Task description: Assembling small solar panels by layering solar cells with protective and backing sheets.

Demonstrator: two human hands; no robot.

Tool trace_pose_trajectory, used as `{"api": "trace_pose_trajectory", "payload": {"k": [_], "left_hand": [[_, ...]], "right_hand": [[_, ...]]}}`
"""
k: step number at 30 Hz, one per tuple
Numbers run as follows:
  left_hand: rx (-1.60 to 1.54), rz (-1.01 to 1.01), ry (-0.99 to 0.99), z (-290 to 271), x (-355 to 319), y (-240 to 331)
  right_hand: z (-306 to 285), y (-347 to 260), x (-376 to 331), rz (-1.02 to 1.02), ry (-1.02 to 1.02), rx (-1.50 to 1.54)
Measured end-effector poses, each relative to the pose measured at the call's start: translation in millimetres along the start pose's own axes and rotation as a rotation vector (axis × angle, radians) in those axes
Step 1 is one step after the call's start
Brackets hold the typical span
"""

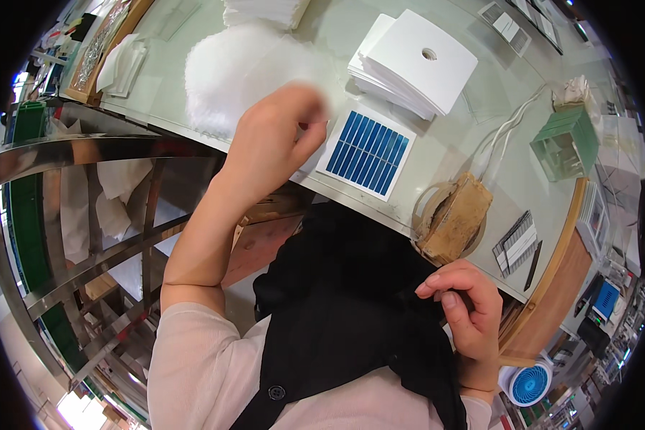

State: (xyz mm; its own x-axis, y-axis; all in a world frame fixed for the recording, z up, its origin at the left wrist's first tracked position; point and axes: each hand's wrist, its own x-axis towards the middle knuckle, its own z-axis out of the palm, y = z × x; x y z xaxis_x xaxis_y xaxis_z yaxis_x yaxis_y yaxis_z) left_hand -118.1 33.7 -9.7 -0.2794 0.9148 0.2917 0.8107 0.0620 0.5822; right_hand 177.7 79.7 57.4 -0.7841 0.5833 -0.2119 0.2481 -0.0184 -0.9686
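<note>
My left hand (272, 136) is over the table's near edge, its fingers curled in and the tips blurred. Whatever it may hold is too smeared to make out. Just beyond it lies a spread pile of thin, translucent white sheets (222, 79). To its right is a small solar panel (368, 154) with blue cells on a white backing, flat on the table, close to my thumb. My right hand (471, 304) hovers off the near edge beside my black apron, loosely curled, thumb and forefinger apart, with nothing visible in it.
Behind the panel stands a stack of white cards (423, 61) with a hole in the top one. A worn tan block (455, 218) sits at the near edge by white cables (509, 125). A green box (566, 143) and grey striped pieces (516, 244) lie right. Metal rails (107, 150) stand left.
</note>
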Motion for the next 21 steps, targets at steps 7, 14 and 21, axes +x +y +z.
{"api": "trace_pose_trajectory", "payload": {"k": [7, 14, 21], "left_hand": [[-0.492, -0.375, -0.114, -1.8, 5.3, 6.4], [-0.592, -0.395, -0.095, 4.2, -9.1, 1.1], [-0.259, -0.096, -0.160, 0.5, -20.9, 4.8]], "right_hand": [[6.5, 4.8, -2.9, -0.033, -0.040, 0.004], [21.7, -0.3, 8.7, -0.058, -0.173, -0.034], [73.4, 17.1, 53.2, -0.119, -0.255, -0.174]]}}
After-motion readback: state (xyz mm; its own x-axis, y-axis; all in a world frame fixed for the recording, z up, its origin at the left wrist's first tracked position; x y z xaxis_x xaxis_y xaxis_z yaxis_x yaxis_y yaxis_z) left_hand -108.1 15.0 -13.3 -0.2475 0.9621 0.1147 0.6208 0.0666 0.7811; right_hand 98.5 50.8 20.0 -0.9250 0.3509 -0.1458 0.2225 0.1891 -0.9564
